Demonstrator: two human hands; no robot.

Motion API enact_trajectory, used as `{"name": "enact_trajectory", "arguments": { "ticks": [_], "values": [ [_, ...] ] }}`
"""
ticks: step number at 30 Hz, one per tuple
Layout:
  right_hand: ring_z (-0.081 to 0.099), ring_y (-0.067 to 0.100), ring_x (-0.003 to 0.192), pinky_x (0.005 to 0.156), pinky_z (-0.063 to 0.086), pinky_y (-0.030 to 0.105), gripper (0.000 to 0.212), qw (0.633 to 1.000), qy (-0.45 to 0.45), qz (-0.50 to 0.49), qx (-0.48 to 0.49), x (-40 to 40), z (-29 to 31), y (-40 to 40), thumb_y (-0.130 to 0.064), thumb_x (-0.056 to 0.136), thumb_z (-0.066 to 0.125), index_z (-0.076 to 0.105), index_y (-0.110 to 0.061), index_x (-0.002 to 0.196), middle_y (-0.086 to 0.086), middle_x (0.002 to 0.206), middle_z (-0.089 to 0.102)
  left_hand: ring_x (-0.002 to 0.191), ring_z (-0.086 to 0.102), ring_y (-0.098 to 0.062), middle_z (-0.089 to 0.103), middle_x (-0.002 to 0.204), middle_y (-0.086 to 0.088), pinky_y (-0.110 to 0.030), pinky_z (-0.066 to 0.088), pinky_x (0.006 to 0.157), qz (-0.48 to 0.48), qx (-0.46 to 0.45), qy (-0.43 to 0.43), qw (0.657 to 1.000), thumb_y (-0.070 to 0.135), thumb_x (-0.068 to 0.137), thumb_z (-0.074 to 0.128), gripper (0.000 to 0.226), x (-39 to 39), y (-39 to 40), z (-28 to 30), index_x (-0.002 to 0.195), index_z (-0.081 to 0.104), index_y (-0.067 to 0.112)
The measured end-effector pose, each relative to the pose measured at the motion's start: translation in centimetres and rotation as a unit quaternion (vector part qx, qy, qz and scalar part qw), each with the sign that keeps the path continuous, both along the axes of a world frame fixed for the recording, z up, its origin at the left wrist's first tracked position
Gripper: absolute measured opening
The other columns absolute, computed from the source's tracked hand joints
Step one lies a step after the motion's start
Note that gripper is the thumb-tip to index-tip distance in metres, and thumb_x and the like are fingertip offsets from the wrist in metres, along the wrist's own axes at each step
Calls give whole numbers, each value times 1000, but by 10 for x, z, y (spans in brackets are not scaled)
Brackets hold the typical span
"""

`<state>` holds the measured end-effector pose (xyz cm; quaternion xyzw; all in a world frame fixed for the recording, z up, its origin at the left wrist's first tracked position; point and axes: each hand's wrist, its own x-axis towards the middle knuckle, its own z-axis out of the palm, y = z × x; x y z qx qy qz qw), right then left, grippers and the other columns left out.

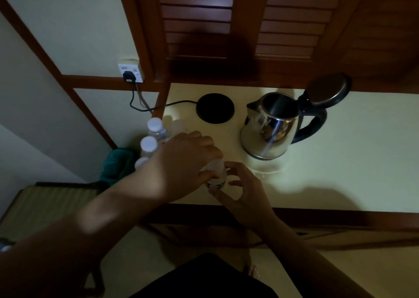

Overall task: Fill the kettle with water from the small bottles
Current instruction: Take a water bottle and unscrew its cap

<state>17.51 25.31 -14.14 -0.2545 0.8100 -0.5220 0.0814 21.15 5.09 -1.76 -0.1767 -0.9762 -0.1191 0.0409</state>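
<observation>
A steel kettle (269,127) with a black handle stands on the pale counter, its lid flipped open and upright. Left of it lies its round black base (215,108), with no kettle on it. A small clear bottle (217,169) with a white cap stands near the counter's front edge. My left hand (190,159) reaches over it, and its fingers and thumb pinch the cap. My right hand (243,184) curls round the bottle's body from the right. Three more capped small bottles (149,143) stand in a row at the counter's left edge, partly hidden by my left arm.
A black cord runs from the kettle's base to a wall socket (131,73) at the back left. Dark wooden louvred doors (249,25) rise behind the counter (340,161). A teal cloth (115,164) lies below the counter's left edge. The room is dim.
</observation>
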Motion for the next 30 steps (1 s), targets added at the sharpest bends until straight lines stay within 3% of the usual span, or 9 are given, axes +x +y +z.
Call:
{"name": "enact_trajectory", "arguments": {
  "ticks": [3, 7, 11, 15, 19, 24, 27, 30],
  "values": [
    [70, 5, 118, 100, 59, 40, 50, 999, -25, 1, -27, -8, -1, 23, -45, 92, 79, 56, -24, 132, -15, 125, 72, 105, 57, -14, 63, 119, 7, -34, 47, 88, -30, 22, 7, 999, 40, 96, 63, 34, -16, 24, -5, 128, 65, 27],
    [72, 6, 113, 97, 61, 36, 48, 999, -22, -21, -40, -23, 2, 53, -38, 93, 80, 53, -32, 133, -17, 122, 72, 105, 55, -14, 62, 119, 5, -27, 38, 82, -40, 60, 1, 997, 39, 95, 66, 38, -40, 55, -11, 130, 66, 25],
    [70, 12, 114, 89, 61, 43, 49, 1000, 6, -12, -18, -42, 3, 79, -38, 95, 79, 60, -29, 139, -16, 131, 66, 107, 52, -5, 59, 121, 9, -22, 39, 83, -69, 101, -32, 992, 38, 95, 66, 39, -60, 79, -10, 133, 65, 28],
    [67, 6, 119, 93, 59, 33, 49, 1000, 10, 7, -17, -55, 3, 98, -42, 95, 78, 63, -23, 137, -13, 132, 66, 109, 55, -8, 58, 124, 10, -25, 45, 85, -96, 81, -45, 991, 39, 98, 61, 40, -75, 92, -10, 136, 63, 26],
    [71, 3, 115, 93, 60, 31, 47, 999, -9, 30, -25, -59, 0, 106, -37, 96, 78, 64, -20, 137, -15, 125, 73, 107, 56, -4, 57, 123, 13, -17, 43, 84, -102, 73, -14, 992, 41, 98, 60, 35, -76, 94, -12, 130, 64, 27],
    [71, 2, 114, 92, 59, 26, 46, 998, -11, 33, -46, -62, -4, 108, -34, 95, 80, 64, -20, 136, -20, 122, 72, 105, 54, -6, 57, 115, 10, -31, 51, 83, -59, 130, -19, 990, 51, 93, 54, 39, -75, 101, -21, 118, 64, 23],
    [72, 3, 113, 92, 62, 31, 45, 998, -12, 38, -53, -64, -8, 109, -27, 94, 82, 65, -18, 135, -15, 121, 74, 96, 47, -8, 57, 106, 6, -27, 43, 75, -10, 94, 23, 995, 57, 91, 50, 40, -69, 113, -24, 108, 60, 21],
    [71, 1, 115, 93, 61, 26, 50, 997, -13, 37, -63, -65, -7, 109, -33, 92, 82, 65, -15, 136, -17, 124, 74, 89, 50, -17, 57, 101, 0, -30, 40, 68, -1, -9, 111, 994, 53, 93, 49, 39, -68, 125, -23, 105, 58, 18]
  ]
}}
